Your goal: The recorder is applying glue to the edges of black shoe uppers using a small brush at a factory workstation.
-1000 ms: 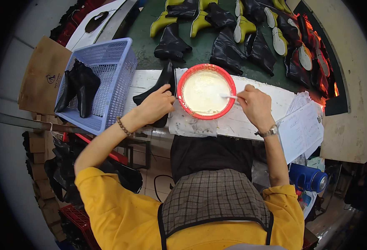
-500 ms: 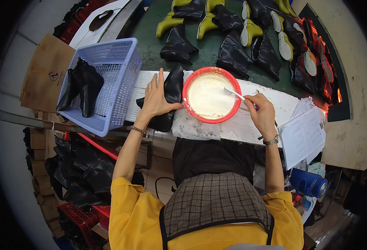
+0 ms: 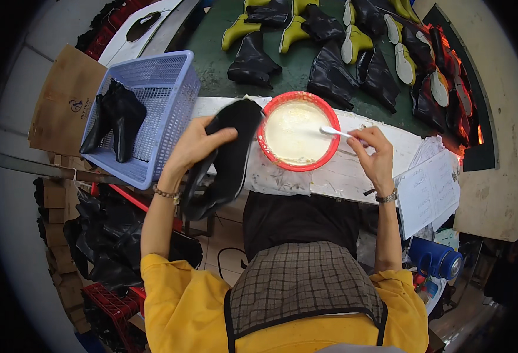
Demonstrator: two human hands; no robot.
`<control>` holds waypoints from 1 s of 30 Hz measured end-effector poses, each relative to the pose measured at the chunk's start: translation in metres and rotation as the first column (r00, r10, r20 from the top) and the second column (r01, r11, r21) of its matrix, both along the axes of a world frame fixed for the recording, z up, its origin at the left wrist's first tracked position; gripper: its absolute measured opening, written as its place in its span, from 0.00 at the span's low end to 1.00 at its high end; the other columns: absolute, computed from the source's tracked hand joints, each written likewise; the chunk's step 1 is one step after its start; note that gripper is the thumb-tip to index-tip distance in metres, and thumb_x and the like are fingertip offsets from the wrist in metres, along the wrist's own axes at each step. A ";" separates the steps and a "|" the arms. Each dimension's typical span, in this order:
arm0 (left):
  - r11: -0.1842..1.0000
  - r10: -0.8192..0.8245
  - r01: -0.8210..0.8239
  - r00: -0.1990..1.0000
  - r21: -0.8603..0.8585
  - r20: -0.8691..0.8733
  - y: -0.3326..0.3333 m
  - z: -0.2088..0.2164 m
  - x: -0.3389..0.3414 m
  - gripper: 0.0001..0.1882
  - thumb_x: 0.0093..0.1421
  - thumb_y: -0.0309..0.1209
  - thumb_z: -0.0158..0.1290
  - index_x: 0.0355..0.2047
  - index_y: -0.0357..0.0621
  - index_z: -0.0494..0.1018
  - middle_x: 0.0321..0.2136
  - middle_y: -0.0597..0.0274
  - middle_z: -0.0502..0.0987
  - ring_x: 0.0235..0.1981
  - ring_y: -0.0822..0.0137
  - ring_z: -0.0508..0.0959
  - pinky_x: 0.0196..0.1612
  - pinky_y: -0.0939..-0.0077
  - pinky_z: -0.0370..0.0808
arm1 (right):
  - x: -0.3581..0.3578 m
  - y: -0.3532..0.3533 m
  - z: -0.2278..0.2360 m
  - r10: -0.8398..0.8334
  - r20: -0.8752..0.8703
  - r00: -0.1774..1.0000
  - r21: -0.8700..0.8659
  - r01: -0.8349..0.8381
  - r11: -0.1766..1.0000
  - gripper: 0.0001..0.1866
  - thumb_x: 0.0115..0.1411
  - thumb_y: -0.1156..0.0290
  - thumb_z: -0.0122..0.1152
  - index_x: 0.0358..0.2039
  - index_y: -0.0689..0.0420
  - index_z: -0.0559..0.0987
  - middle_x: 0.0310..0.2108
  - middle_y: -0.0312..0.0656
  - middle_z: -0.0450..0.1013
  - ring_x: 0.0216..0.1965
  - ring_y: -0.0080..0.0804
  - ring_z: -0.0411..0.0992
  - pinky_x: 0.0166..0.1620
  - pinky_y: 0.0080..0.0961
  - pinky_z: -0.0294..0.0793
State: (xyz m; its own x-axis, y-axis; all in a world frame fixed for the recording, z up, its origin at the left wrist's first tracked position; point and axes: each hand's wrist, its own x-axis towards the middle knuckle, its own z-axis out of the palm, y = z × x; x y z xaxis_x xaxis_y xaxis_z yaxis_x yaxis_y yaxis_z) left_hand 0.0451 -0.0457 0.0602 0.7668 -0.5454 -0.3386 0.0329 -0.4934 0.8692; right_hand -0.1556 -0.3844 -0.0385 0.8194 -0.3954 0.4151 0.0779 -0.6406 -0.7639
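My left hand (image 3: 203, 143) is closed round a black boot (image 3: 233, 154), tilted up off the white board (image 3: 362, 169), with my thumb pressed on its dark surface. Just right of the boot stands a red bowl (image 3: 333, 149) holding a cream-coloured liquid (image 3: 294, 134). Between the fingers of my right hand (image 3: 375, 156) is a small white toothbrush-like brush (image 3: 336, 132). Its head is over the right side of the bowl, and the far end of its handle is hidden in my grip.
At left, a blue plastic basket (image 3: 190, 70) holds black boots (image 3: 125, 115). More black boots (image 3: 253, 63), several on yellow-green lasts (image 3: 357, 44), lie on the green table (image 3: 212, 44). Papers (image 3: 425, 191) hang at right near a blue flask (image 3: 438, 259). Red heater glow (image 3: 478, 134) shows far right.
My left hand has picked the boot up from the board and tilted it toward me. The brush has moved out of the liquid and slightly right.
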 end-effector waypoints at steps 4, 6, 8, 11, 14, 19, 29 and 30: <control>0.963 -0.212 0.240 0.955 0.124 -0.206 -0.017 0.020 -0.028 0.15 0.54 0.29 0.71 0.39 0.32 0.83 0.30 0.63 0.85 0.27 0.75 0.82 0.33 0.81 0.78 | 0.028 0.028 0.050 0.222 0.140 0.965 -0.019 -0.221 0.975 0.10 0.56 0.72 0.75 0.40 0.53 0.89 0.32 0.35 0.76 0.33 0.29 0.72 0.40 0.26 0.68; 0.971 -0.209 0.233 0.940 0.060 -0.268 -0.017 0.015 -0.032 0.17 0.51 0.25 0.72 0.40 0.32 0.83 0.30 0.61 0.85 0.27 0.74 0.82 0.33 0.81 0.79 | 0.038 0.030 0.063 0.333 0.117 0.936 -0.223 -0.302 0.927 0.12 0.54 0.74 0.75 0.41 0.54 0.89 0.33 0.35 0.76 0.36 0.27 0.71 0.44 0.27 0.67; 0.982 -0.186 0.187 0.932 -0.029 -0.311 -0.018 0.015 -0.034 0.18 0.50 0.24 0.72 0.42 0.31 0.83 0.31 0.60 0.85 0.28 0.74 0.83 0.34 0.81 0.80 | 0.041 0.029 0.059 0.307 0.140 0.942 -0.204 -0.276 0.939 0.12 0.53 0.73 0.76 0.40 0.52 0.90 0.34 0.33 0.77 0.37 0.27 0.71 0.45 0.28 0.64; 0.987 -0.094 0.055 0.960 -0.151 -0.266 -0.014 0.014 -0.035 0.17 0.53 0.23 0.69 0.44 0.30 0.81 0.34 0.59 0.85 0.31 0.73 0.83 0.37 0.80 0.81 | 0.038 0.030 0.055 0.262 0.163 0.951 -0.177 -0.233 0.956 0.12 0.53 0.72 0.77 0.39 0.52 0.90 0.34 0.33 0.77 0.38 0.27 0.71 0.45 0.28 0.65; 0.980 -0.008 -0.029 0.982 -0.198 -0.187 -0.013 0.019 -0.037 0.13 0.57 0.23 0.67 0.41 0.31 0.82 0.33 0.59 0.85 0.31 0.73 0.84 0.36 0.80 0.81 | 0.034 0.038 0.049 0.213 0.179 0.961 -0.151 -0.187 0.971 0.12 0.52 0.72 0.77 0.39 0.52 0.90 0.34 0.33 0.77 0.38 0.27 0.71 0.45 0.28 0.65; 0.949 0.106 -0.099 0.994 -0.300 0.010 -0.023 0.015 -0.044 0.09 0.60 0.24 0.65 0.39 0.31 0.83 0.32 0.60 0.85 0.30 0.75 0.83 0.35 0.81 0.80 | 0.026 0.053 0.042 0.184 0.171 0.968 -0.130 -0.163 0.978 0.11 0.53 0.72 0.77 0.39 0.52 0.90 0.33 0.33 0.78 0.37 0.27 0.71 0.45 0.28 0.65; 0.980 0.197 -0.160 0.770 -0.115 0.607 -0.028 -0.054 0.017 0.42 0.57 0.46 0.69 0.65 0.34 0.68 0.51 0.35 0.81 0.53 0.50 0.82 0.56 0.62 0.77 | 0.025 0.024 0.017 -0.114 -0.216 0.970 -0.390 0.022 0.921 0.06 0.57 0.65 0.72 0.34 0.50 0.90 0.29 0.36 0.78 0.33 0.37 0.76 0.38 0.35 0.71; 0.983 0.182 -0.158 0.807 -0.091 0.562 -0.021 -0.065 0.020 0.47 0.55 0.47 0.70 0.68 0.35 0.63 0.54 0.33 0.78 0.56 0.48 0.81 0.57 0.61 0.76 | 0.025 0.023 0.015 -0.144 -0.250 0.958 -0.473 0.010 0.881 0.06 0.57 0.65 0.72 0.33 0.50 0.90 0.29 0.35 0.78 0.32 0.38 0.76 0.38 0.35 0.72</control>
State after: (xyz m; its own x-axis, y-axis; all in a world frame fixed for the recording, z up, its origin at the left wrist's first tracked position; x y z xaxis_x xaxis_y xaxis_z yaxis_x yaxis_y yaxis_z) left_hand 0.0646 -0.0664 -0.0051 0.8975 -0.3919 0.2022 -0.3902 -0.4921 0.7782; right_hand -0.1306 -0.3610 -0.0238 0.9004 -0.2799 0.3331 -0.1519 -0.9196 -0.3622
